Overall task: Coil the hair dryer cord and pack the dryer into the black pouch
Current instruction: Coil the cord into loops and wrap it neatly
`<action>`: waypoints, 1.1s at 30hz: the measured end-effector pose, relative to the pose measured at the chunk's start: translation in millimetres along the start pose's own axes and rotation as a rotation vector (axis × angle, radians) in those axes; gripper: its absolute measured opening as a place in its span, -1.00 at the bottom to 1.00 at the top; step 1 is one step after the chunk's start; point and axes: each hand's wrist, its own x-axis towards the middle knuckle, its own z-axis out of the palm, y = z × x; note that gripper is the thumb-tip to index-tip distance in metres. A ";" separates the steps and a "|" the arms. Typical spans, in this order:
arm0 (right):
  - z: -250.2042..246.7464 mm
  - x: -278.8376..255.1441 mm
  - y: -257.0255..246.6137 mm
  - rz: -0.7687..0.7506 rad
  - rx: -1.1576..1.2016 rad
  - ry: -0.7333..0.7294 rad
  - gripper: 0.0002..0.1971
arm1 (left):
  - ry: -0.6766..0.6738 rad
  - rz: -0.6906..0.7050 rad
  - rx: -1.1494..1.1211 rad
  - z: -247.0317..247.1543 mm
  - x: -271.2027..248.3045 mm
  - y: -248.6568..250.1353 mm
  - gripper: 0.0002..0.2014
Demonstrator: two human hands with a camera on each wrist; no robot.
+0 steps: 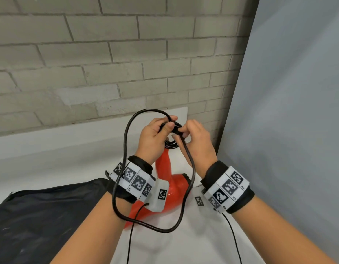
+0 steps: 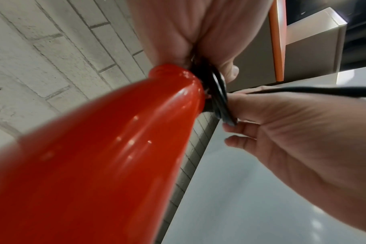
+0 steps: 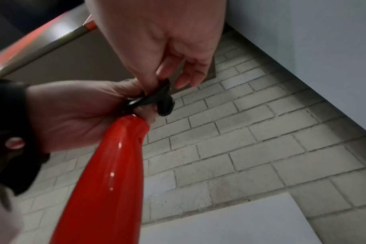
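Note:
A glossy red hair dryer [image 1: 165, 180] stands with its handle [image 2: 107, 148] [image 3: 113, 165] pointing up, its body low between my wrists. My left hand [image 1: 155, 134] grips small coils of black cord [image 1: 171, 144] at the handle's top end [image 2: 216, 92]. My right hand [image 1: 193, 138] pinches the cord [image 3: 155, 97] right beside the left thumb. A big loose loop of cord [image 1: 124, 141] swings out left, round my left wrist and back under to the right hand. The black pouch [image 1: 44, 216] lies flat at lower left.
A white table [image 1: 50, 159] carries everything. A grey brick wall [image 1: 107, 54] rises close behind it and a pale blue panel [image 1: 288, 111] closes the right side. Thin black wires [image 1: 233, 239] hang from both wrist bands toward me.

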 end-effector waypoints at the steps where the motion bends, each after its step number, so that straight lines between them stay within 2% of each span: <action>1: 1.7 3.0 0.5 0.007 0.004 0.021 -0.78 | -0.019 -0.002 0.001 1.7 -0.9 1.3 -0.80; 3: 4.7 7.5 0.9 0.009 0.140 0.038 -0.75 | -0.053 -0.007 -0.022 4.6 -2.8 3.3 -0.81; 6: 9.9 9.8 2.0 0.016 0.361 -0.086 -0.77 | -0.070 -0.007 -0.046 4.3 -2.9 4.4 -0.81; 9: 12.5 8.2 9.4 0.063 0.362 -0.218 -0.72 | -0.090 -0.001 -0.055 1.3 -1.7 6.3 -0.80; 13: 1.4 -0.8 22.7 0.103 0.362 -0.269 -0.79 | -0.164 -0.065 -0.125 2.0 0.4 6.5 -0.79; 16: -4.6 -16.7 43.6 0.088 0.146 -0.361 -0.83 | -0.073 -0.103 -0.165 -0.2 2.1 2.8 -0.80; 17: -5.7 -23.3 55.0 0.120 0.045 -0.403 -0.85 | -0.046 -0.105 -0.154 -2.1 2.4 2.0 -0.81; 19: -8.3 -34.2 80.5 0.278 -0.144 -0.497 -0.79 | -0.015 -0.099 -0.150 -5.3 3.2 0.3 -0.79; 20: -11.1 -39.6 91.9 0.392 -0.267 -0.613 -0.77 | 0.001 -0.106 -0.178 -6.6 3.8 -0.3 -0.78; 22: -11.6 -48.3 102.5 0.562 -0.567 -0.963 -0.71 | 0.040 -0.138 -0.249 -8.5 5.9 0.4 -0.75; 23: -12.0 -51.6 103.9 0.573 -0.663 -1.080 -0.68 | 0.047 -0.153 -0.259 -9.1 6.6 0.5 -0.76; 24: -11.8 -51.5 101.6 0.557 -0.672 -1.134 -0.67 | 0.045 -0.157 -0.235 -9.4 6.8 0.5 -0.77; 25: -12.0 -49.5 97.3 0.556 -0.598 -1.100 -0.66 | 0.031 -0.145 -0.202 -9.3 6.7 -0.4 -0.77; 27: -10.7 -41.1 86.0 0.566 -0.273 -0.862 -0.62 | -0.005 -0.117 -0.183 -8.1 5.2 -1.3 -0.76; 30: -4.0 -20.7 58.5 0.397 0.134 -0.572 -0.57 | -0.063 -0.078 -0.171 -2.8 4.1 -1.8 -0.75; 33: 4.5 -4.1 37.7 0.268 0.300 -0.428 -0.61 | -0.101 -0.046 -0.157 2.2 3.9 -1.0 -0.73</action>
